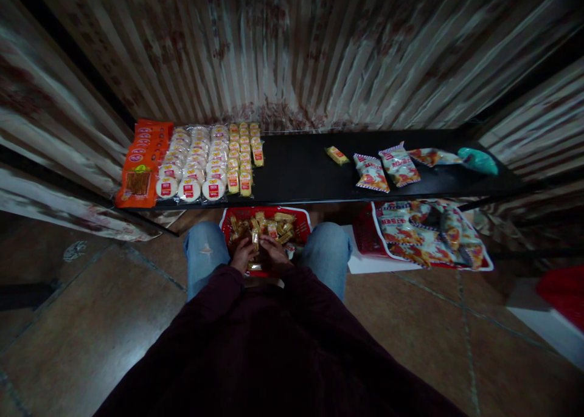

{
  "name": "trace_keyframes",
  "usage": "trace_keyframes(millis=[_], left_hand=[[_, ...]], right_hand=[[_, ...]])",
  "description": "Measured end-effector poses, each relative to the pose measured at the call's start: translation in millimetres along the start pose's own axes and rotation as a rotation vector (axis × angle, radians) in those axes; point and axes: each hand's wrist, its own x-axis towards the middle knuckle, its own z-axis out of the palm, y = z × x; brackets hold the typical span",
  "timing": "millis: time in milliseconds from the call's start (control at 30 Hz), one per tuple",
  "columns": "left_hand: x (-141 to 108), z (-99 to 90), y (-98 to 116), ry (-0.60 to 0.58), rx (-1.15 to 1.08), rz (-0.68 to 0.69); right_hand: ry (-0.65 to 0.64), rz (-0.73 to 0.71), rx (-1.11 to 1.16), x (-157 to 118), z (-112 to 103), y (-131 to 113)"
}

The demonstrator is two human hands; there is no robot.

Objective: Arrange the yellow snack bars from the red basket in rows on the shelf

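Observation:
Both hands are low over a red basket (302,224) filled with small yellow-wrapped snack packets (285,218). Between my fingers stands a small wrapped snack packet (255,238), its wrapper shiny. My left hand (243,255) grips it from the left, fingers bent round its lower part. From the other side my right hand (274,253) closes on it with its fingertips. The palms face inward, so part of the grip is hidden. More packets lie under and around both hands.
A black shelf (296,174) carries an orange bag (146,161), rows of round white crackers (191,168), rows of yellow packets (241,155), one loose yellow packet (337,155), several chip bags (399,165) and a teal bag (477,161). Another red basket (368,237) holds bags at right.

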Motion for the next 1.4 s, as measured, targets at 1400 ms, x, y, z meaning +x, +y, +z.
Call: trace_keyframes(millis=[1400], left_hand=[[8, -2.0, 4, 0.008, -0.139, -0.099]], right_hand=[[-0.046, 0.121, 0.148, -9, 9, -14]])
